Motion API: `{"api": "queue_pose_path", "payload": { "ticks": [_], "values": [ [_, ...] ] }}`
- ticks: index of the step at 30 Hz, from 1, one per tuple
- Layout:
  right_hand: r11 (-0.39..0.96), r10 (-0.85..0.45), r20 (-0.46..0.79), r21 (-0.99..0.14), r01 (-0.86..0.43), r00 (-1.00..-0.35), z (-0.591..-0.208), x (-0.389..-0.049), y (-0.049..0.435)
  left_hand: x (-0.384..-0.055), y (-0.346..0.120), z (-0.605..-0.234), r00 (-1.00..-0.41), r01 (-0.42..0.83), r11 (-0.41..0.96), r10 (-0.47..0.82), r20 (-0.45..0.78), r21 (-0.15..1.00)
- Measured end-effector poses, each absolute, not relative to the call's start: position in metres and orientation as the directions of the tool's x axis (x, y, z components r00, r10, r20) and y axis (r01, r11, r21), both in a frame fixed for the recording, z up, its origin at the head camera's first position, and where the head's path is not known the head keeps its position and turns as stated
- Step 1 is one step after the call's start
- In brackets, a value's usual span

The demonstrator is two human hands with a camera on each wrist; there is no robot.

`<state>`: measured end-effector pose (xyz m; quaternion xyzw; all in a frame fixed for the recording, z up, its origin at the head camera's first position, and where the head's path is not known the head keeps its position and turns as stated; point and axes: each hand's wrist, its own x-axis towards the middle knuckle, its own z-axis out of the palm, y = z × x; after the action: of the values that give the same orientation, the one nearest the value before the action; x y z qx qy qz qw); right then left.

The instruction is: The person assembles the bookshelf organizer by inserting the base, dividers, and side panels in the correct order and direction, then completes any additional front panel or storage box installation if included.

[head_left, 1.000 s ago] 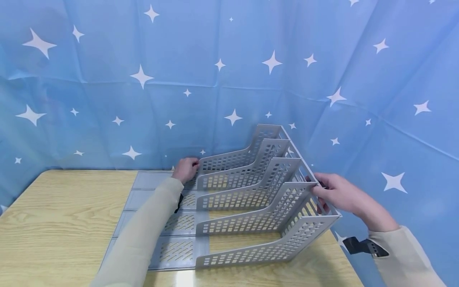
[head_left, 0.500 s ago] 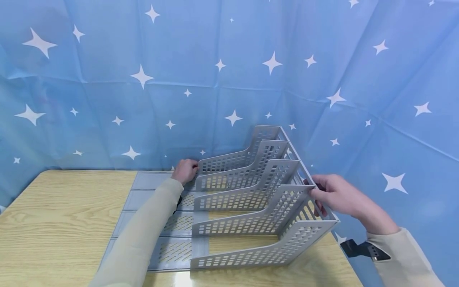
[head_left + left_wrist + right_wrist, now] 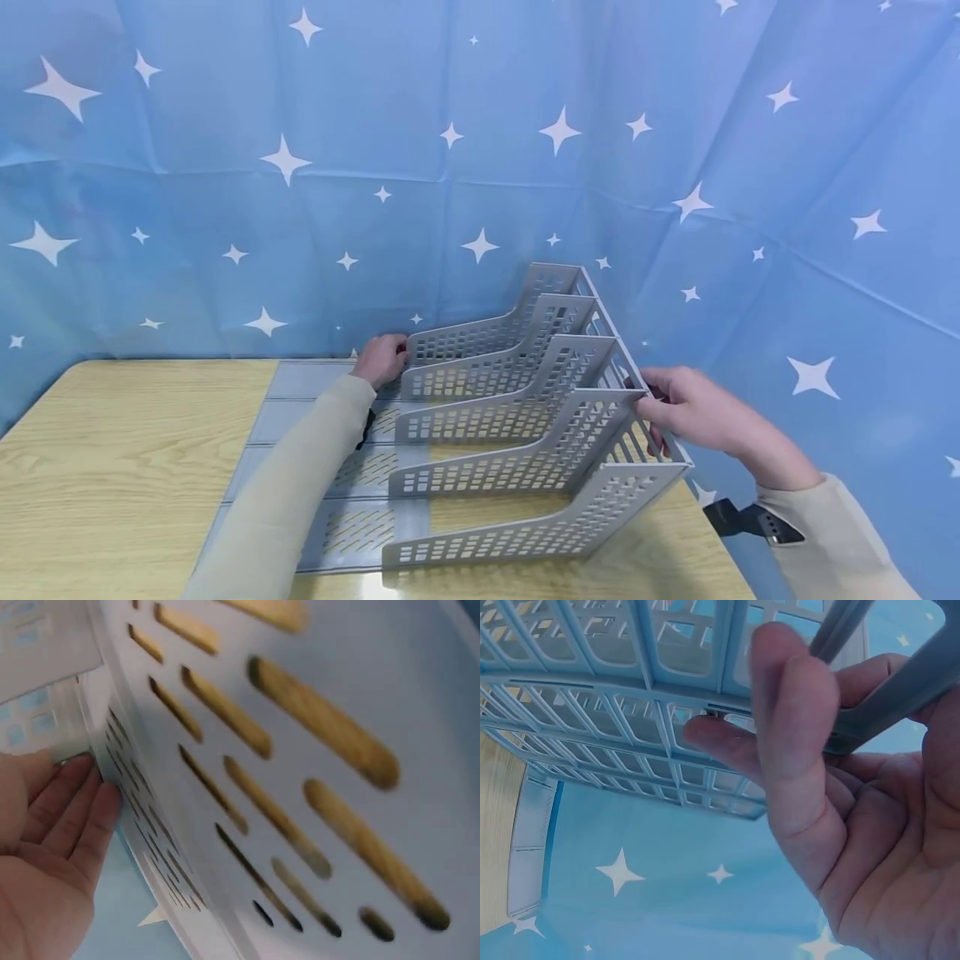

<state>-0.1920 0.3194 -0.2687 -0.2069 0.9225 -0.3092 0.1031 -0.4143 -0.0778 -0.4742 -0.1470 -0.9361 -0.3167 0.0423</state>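
Note:
A grey plastic file holder with several perforated upright dividers stands on the right part of the table in the head view. Flat grey base panels with slanted slots lie under its front ends and extend to the left. At the far divider's front end, my left hand pinches the edge; in the left wrist view its fingers lie against the slotted panel. My right hand grips the holder's slatted back frame, with fingers through the openings in the right wrist view.
The wooden table runs out to the left of the panels. A blue curtain with white stars hangs behind and to the right, close to the holder's far side. A dark wrist strap sits on the right sleeve.
The dividers have slid slightly left over the base panels, the near end most. My right hand has moved left with the frame; the left hand keeps its place. The head view has shifted a little.

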Motion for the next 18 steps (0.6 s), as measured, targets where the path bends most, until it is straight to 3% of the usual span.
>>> {"api": "queue_pose_path", "payload": {
  "ticks": [6,12,15,18],
  "values": [
    [0.718,-0.459,-0.097,-0.626,-0.305,-0.883,-0.268,-0.196,0.321,-0.404,-0.098,-0.458,-0.974,0.224,0.769,0.198,0.11,0.599],
    [0.67,-0.493,-0.199,-0.708,-0.224,-0.847,-0.262,-0.209,0.348,-0.367,-0.15,-0.433,-0.994,0.083,0.848,0.108,-0.017,0.523],
    [0.588,-0.45,-0.169,-0.795,-0.149,-0.877,-0.279,-0.223,0.365,-0.344,-0.18,-0.432,-0.993,0.04,0.894,0.086,-0.083,0.447],
    [0.558,-0.292,-0.099,-0.826,-0.085,-0.951,-0.313,-0.236,0.371,-0.321,-0.203,-0.437,-0.986,0.021,0.927,0.081,-0.143,0.375]
  ]
}}
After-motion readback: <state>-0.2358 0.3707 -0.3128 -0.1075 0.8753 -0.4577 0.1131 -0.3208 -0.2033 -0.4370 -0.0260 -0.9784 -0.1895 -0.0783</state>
